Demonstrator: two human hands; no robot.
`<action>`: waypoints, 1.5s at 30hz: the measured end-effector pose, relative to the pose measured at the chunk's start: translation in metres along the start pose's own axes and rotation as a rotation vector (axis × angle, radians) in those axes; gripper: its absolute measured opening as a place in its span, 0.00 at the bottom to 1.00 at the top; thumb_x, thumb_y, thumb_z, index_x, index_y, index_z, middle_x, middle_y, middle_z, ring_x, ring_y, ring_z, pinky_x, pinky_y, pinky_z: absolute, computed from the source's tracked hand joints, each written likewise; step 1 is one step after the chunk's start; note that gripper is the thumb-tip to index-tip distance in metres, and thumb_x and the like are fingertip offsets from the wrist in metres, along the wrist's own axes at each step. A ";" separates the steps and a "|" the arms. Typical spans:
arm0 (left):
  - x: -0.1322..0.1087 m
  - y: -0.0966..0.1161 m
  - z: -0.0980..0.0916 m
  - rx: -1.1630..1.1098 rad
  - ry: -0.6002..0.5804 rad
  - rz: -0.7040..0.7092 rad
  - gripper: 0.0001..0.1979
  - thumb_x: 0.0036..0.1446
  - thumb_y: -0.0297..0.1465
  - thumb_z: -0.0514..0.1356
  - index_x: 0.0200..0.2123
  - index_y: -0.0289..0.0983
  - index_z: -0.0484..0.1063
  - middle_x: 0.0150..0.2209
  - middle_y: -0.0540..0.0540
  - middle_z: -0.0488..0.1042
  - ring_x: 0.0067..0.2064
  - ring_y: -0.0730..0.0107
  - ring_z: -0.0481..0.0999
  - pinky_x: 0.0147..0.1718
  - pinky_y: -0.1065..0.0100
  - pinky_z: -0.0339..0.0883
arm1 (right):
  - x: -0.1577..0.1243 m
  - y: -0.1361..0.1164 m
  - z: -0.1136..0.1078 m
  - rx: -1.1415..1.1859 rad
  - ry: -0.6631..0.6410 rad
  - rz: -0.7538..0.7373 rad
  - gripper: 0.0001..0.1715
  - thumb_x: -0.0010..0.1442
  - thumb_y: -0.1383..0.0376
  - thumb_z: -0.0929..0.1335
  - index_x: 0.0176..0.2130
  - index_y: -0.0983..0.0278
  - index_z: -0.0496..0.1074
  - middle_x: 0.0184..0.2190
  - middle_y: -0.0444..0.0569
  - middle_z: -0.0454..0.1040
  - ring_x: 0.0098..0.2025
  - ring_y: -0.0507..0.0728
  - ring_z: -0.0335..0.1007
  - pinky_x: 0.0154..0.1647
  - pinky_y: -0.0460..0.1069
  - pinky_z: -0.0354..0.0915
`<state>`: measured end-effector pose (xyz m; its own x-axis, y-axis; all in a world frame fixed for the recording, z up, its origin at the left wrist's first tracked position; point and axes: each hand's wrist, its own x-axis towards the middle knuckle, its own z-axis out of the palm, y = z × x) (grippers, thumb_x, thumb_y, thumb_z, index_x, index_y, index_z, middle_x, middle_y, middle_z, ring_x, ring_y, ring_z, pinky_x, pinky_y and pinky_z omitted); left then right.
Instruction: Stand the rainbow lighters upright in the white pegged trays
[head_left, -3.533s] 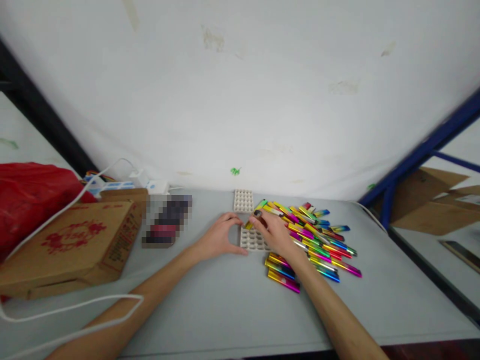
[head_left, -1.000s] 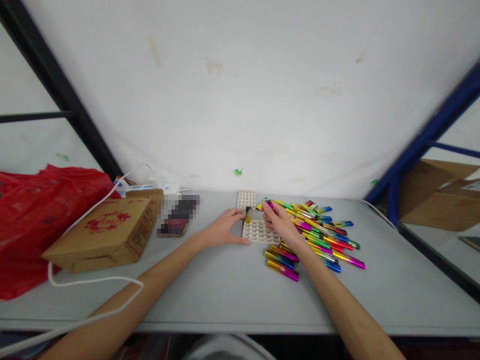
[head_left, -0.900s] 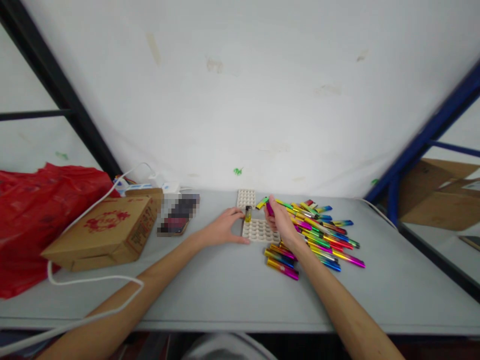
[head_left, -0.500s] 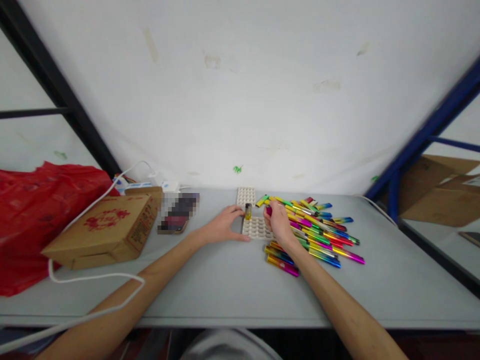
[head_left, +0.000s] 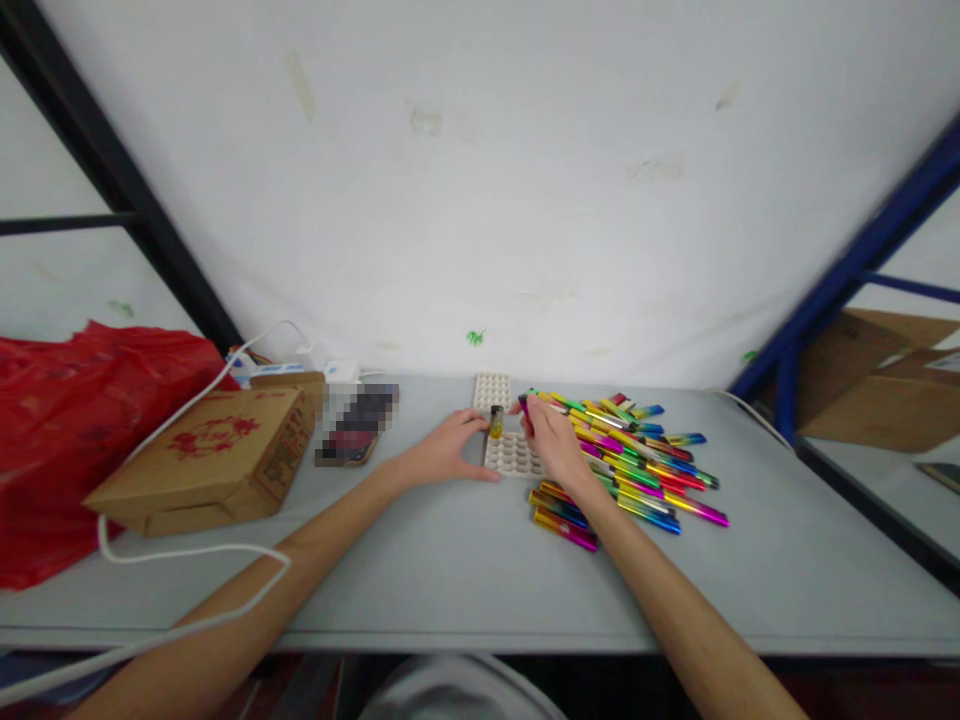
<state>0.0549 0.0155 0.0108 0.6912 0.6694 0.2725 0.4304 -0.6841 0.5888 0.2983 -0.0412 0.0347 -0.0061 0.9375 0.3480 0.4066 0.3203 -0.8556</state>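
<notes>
Around the left end of the near white tray (head_left: 514, 455), I have the left hand (head_left: 450, 447) spread wide, fingertips by the far corner and thumb by the near one, with nothing gripped between them. I take that to be a brace, so the light-looking tray does not slide, though I cannot tell how firmly the skin presses on it. Just beside those fingertips a yellow piece with a dark top (head_left: 496, 425) stands upright at the tray's far left corner; its socket presumably keeps it from tipping.

The right hand (head_left: 555, 435) pinches a slim purple piece (head_left: 524, 404) between thumb and fingers, its dark end uppermost. Holding it near the end probably gives me finer control of its tilt. That hand hides the tray's right end, so I cannot see whether the piece's lower end touches anything.

To the right, a pile of shiny coloured pieces (head_left: 637, 475) lies spread on the grey table (head_left: 420, 580), within easy reach of the right hand, which seems a sensible side for it. Behind the near tray sits a second white tray (head_left: 493, 390). Well apart on the left is a cardboard box (head_left: 217, 445), out of the hands' way.
</notes>
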 end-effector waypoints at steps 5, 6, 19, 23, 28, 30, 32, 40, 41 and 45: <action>0.001 0.000 0.000 -0.001 -0.003 -0.004 0.42 0.52 0.59 0.82 0.61 0.41 0.82 0.65 0.37 0.79 0.68 0.40 0.77 0.74 0.45 0.70 | -0.001 -0.001 -0.009 -0.305 0.098 -0.262 0.27 0.81 0.42 0.64 0.42 0.58 0.77 0.42 0.55 0.83 0.47 0.64 0.78 0.53 0.57 0.72; 0.001 0.000 0.000 0.001 -0.003 -0.004 0.42 0.52 0.59 0.82 0.61 0.41 0.82 0.65 0.38 0.79 0.68 0.40 0.77 0.74 0.45 0.70 | -0.001 -0.001 -0.010 -0.336 0.097 -0.298 0.26 0.81 0.43 0.65 0.42 0.59 0.77 0.43 0.56 0.83 0.49 0.65 0.79 0.55 0.57 0.72; 0.001 -0.006 0.004 0.048 -0.006 0.028 0.42 0.54 0.58 0.82 0.62 0.40 0.81 0.64 0.37 0.78 0.67 0.41 0.77 0.72 0.46 0.71 | 0.003 -0.001 -0.001 -0.645 -0.143 -0.211 0.15 0.84 0.58 0.68 0.48 0.63 0.80 0.40 0.55 0.88 0.43 0.62 0.86 0.44 0.51 0.70; 0.001 -0.007 0.003 0.046 -0.011 0.033 0.42 0.54 0.59 0.81 0.63 0.41 0.81 0.65 0.36 0.78 0.68 0.40 0.77 0.72 0.46 0.70 | 0.002 -0.020 0.005 -0.835 -0.233 -0.241 0.17 0.85 0.55 0.68 0.55 0.65 0.80 0.44 0.59 0.89 0.48 0.64 0.87 0.52 0.53 0.70; 0.001 -0.009 0.001 0.057 -0.012 0.027 0.42 0.55 0.59 0.81 0.63 0.41 0.81 0.68 0.35 0.77 0.70 0.39 0.76 0.74 0.45 0.69 | 0.000 -0.026 0.008 -0.978 -0.194 -0.239 0.23 0.86 0.50 0.65 0.56 0.64 0.80 0.50 0.62 0.89 0.53 0.66 0.87 0.61 0.57 0.69; 0.000 -0.009 0.001 0.061 -0.011 0.027 0.43 0.55 0.60 0.81 0.65 0.41 0.80 0.69 0.35 0.76 0.70 0.38 0.76 0.75 0.45 0.68 | 0.002 -0.020 -0.004 -0.943 -0.163 -0.241 0.21 0.86 0.52 0.65 0.55 0.64 0.80 0.50 0.59 0.89 0.53 0.65 0.87 0.61 0.57 0.69; 0.000 -0.010 0.001 0.065 -0.007 0.023 0.44 0.55 0.60 0.80 0.65 0.41 0.80 0.68 0.35 0.76 0.70 0.39 0.76 0.75 0.45 0.68 | 0.006 -0.010 -0.027 -0.888 -0.121 -0.220 0.18 0.87 0.55 0.65 0.56 0.63 0.80 0.49 0.57 0.89 0.52 0.63 0.87 0.58 0.55 0.70; 0.000 -0.009 0.002 0.071 -0.017 0.011 0.44 0.55 0.64 0.78 0.63 0.41 0.80 0.68 0.36 0.76 0.70 0.39 0.76 0.75 0.46 0.69 | 0.006 0.022 -0.132 -0.758 -0.233 -0.001 0.09 0.76 0.61 0.76 0.43 0.63 0.86 0.43 0.55 0.90 0.45 0.63 0.86 0.47 0.52 0.73; 0.000 -0.009 0.001 0.074 -0.018 0.008 0.44 0.55 0.64 0.78 0.64 0.41 0.80 0.68 0.36 0.76 0.70 0.39 0.76 0.75 0.46 0.68 | 0.004 0.022 -0.137 -0.719 -0.260 0.024 0.09 0.76 0.60 0.76 0.43 0.62 0.86 0.43 0.55 0.90 0.44 0.63 0.87 0.47 0.52 0.74; 0.000 -0.007 0.000 0.088 -0.025 0.005 0.44 0.56 0.63 0.78 0.64 0.41 0.79 0.69 0.35 0.76 0.70 0.39 0.76 0.75 0.45 0.68 | -0.001 0.017 -0.143 -0.648 -0.282 0.054 0.08 0.72 0.59 0.78 0.42 0.60 0.87 0.44 0.54 0.91 0.45 0.63 0.88 0.48 0.53 0.76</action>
<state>0.0522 0.0198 0.0066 0.7074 0.6590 0.2556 0.4754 -0.7112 0.5179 0.4359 -0.0557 0.0746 -0.1717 0.9773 0.1241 0.8742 0.2092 -0.4382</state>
